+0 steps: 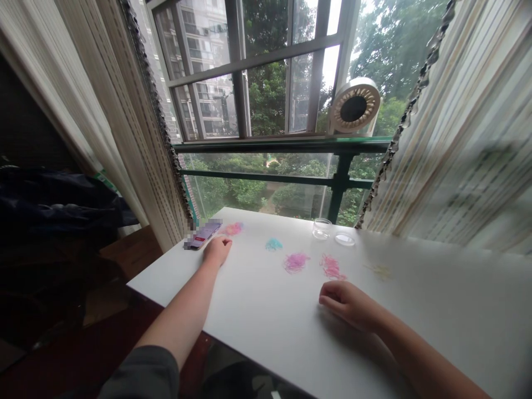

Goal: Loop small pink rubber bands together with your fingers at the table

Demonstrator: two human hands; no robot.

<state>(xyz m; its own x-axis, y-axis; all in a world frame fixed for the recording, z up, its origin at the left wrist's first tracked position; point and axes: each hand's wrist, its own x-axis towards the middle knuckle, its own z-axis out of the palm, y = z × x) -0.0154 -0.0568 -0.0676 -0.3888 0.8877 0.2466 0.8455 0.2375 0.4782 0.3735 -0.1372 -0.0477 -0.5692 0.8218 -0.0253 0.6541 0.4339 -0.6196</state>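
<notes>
My left hand point(216, 250) is closed with its fingers curled, low over the white table point(266, 310), beside a small mixed pile of pink, orange and blue strands point(231, 228). Anything in its fingertips is too small to make out. A phone point(204, 235) lies just left of that hand. My right hand point(347, 301) hovers nearer me with thumb and fingers drawn together, its contents hidden. In front of it is a loose pink-red pile point(331, 266). Sorted by colour, a purple pile point(296, 262), a teal pile point(273, 244) and a pale yellow pile point(380, 270) lie apart; the strands resemble thin rubber bands.
Toward the far edge stand a clear round container point(321, 229) and, beside it, a clear lid point(344, 239). Beyond the table are a green railing point(282, 147) and a window, with a white round fan point(355, 108) on the right. Curtains point(469, 166) hang on both sides.
</notes>
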